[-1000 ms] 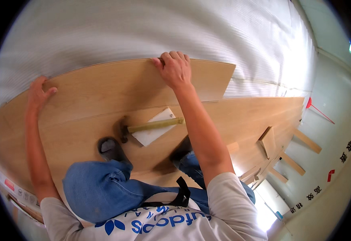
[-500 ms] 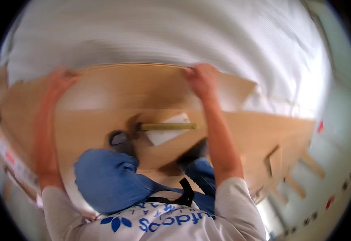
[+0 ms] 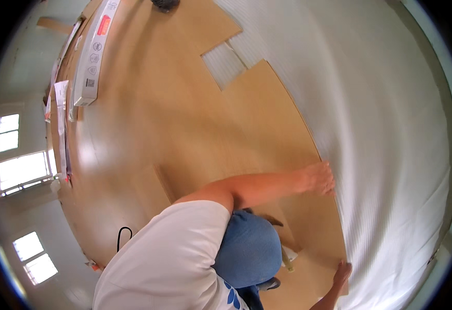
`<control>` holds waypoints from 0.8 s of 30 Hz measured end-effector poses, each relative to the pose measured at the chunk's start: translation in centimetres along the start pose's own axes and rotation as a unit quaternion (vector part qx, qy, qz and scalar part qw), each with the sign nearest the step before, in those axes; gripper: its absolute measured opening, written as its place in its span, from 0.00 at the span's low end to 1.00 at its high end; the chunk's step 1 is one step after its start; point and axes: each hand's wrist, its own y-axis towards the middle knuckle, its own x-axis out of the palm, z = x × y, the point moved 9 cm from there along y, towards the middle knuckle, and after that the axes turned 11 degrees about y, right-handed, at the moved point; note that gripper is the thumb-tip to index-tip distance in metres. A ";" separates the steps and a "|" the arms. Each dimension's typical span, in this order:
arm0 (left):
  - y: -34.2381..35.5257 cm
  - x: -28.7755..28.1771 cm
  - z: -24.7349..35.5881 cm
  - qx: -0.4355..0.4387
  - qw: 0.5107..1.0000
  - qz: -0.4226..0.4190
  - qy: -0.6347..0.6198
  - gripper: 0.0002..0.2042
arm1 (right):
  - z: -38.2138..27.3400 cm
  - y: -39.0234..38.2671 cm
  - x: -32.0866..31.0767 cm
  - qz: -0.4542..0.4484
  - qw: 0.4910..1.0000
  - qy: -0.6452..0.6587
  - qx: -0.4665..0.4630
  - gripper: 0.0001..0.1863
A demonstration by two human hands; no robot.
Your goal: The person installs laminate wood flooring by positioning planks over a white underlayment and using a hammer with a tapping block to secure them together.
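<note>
A long light-wood floor plank (image 3: 280,116) lies along the outer edge of the laid floor, beside the white ribbed underlay (image 3: 386,170). My left hand (image 3: 319,178) is closed over the plank's outer edge, knuckles up, with the arm stretched across my body. Farther down the same edge, my right hand (image 3: 342,270) has its fingers curled on the plank's rim. My bent knee in blue jeans (image 3: 251,248) partly hides a tool with a yellowish handle (image 3: 288,262), which rests on the boards beside a small white piece.
Past the plank's far end, a gap (image 3: 223,64) in the boards bares underlay. A long white carton (image 3: 92,62) lies at the far left, near plastic wrapping (image 3: 60,119). A loose board (image 3: 158,183) lies left of me. Several windows (image 3: 24,168) line the left wall.
My view has swung to the left, bringing the carton, windows and floor gap into sight. Both hands remain at the plank's edge.
</note>
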 end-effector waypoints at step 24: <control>-5.5 -8.2 -15.5 -0.114 0.989 0.087 0.025 0.27 | -17.6 1.4 2.2 0.126 0.992 -0.001 -0.003 0.26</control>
